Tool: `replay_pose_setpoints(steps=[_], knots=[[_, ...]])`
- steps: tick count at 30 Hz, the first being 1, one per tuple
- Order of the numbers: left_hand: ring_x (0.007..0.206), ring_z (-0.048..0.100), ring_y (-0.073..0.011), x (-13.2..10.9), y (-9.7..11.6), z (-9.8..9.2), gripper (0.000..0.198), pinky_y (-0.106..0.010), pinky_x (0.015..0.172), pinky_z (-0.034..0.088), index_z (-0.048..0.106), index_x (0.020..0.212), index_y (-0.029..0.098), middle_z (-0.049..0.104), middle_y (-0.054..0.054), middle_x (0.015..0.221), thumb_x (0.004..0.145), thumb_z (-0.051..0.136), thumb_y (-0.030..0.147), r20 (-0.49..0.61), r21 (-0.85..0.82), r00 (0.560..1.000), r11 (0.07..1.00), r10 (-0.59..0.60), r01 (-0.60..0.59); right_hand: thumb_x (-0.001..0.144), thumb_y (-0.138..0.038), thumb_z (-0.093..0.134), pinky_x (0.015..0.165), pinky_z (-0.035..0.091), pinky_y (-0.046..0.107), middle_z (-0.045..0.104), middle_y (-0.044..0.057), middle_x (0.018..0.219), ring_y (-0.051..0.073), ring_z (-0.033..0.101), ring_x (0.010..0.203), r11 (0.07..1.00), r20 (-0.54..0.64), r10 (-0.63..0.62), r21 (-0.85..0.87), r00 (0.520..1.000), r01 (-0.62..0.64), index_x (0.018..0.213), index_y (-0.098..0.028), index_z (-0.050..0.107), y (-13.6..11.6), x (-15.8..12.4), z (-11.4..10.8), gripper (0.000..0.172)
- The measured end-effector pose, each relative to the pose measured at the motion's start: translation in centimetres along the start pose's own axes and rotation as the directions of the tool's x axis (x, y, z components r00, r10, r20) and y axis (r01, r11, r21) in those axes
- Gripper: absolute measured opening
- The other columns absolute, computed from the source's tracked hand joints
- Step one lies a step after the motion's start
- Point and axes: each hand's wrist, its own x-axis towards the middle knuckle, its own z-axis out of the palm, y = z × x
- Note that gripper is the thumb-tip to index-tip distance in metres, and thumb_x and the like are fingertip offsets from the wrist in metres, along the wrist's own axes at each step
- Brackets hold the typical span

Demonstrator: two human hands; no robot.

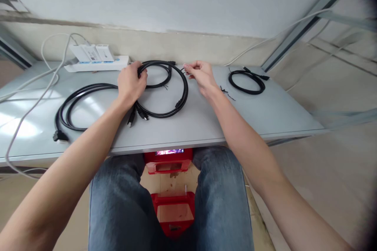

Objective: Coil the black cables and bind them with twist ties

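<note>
My left hand (132,80) is closed around the left side of a coiled black cable (186,90), which is held just over the table or rests on it; I cannot tell which. Two connector ends (137,117) of black cable stick out below this hand. At the coil's upper right, my right hand (200,75) pinches a thin black twist tie (183,70). Another black coil (160,85) lies partly behind the held one. To the left rests a larger cable loop (63,110) with a wide plug (60,136), partly hidden by my left forearm.
A small coiled cable (247,92) and loose twist ties (226,91) lie on the right of the grey table (182,135). At the back left stands a white power strip (97,65) with chargers (91,52) and white cords (38,106). A red stool (167,164) is below.
</note>
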Motion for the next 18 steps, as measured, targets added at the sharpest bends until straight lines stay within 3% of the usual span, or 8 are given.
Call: replay_pose_setpoints(steps=[5,13,18], knots=[[0.134,0.078,-0.0437,0.0,0.1,-0.1,0.045,-0.054,0.119,0.060,0.083,0.128,0.028,0.085,-0.016,0.122,0.105,0.053,0.054,0.012,-0.017,1.000,1.000,0.001,-0.001,0.118,-0.017,0.075,0.053,0.033,0.019,0.056,-0.006,0.065,0.008,0.043,0.058,0.994,0.029,0.105,0.001,0.994,-0.105,0.085,-0.023,0.056,-0.8,-0.7,0.3,0.039],[0.132,0.079,-0.0421,-0.3,0.5,-0.5,0.044,-0.051,0.119,0.061,0.083,0.125,0.030,0.086,-0.014,0.120,0.104,0.051,0.052,-0.013,0.032,1.000,0.999,0.003,-0.003,0.122,-0.013,0.063,0.047,0.018,0.018,0.044,-0.009,0.053,0.007,0.028,0.049,0.970,0.131,0.242,-0.054,0.961,-0.237,0.084,-0.023,0.053,-1.0,-1.7,1.1,0.041],[0.132,0.079,-0.0396,-0.5,0.9,-0.9,0.044,-0.048,0.117,0.061,0.083,0.129,0.030,0.086,-0.013,0.120,0.107,0.051,0.049,0.011,0.049,1.000,0.999,0.002,-0.002,0.116,-0.007,0.064,0.043,0.014,0.016,0.043,-0.009,0.055,0.004,0.023,0.046,0.963,0.293,0.266,-0.035,0.918,-0.268,0.082,-0.022,0.055,-1.2,-1.8,0.8,0.038]])
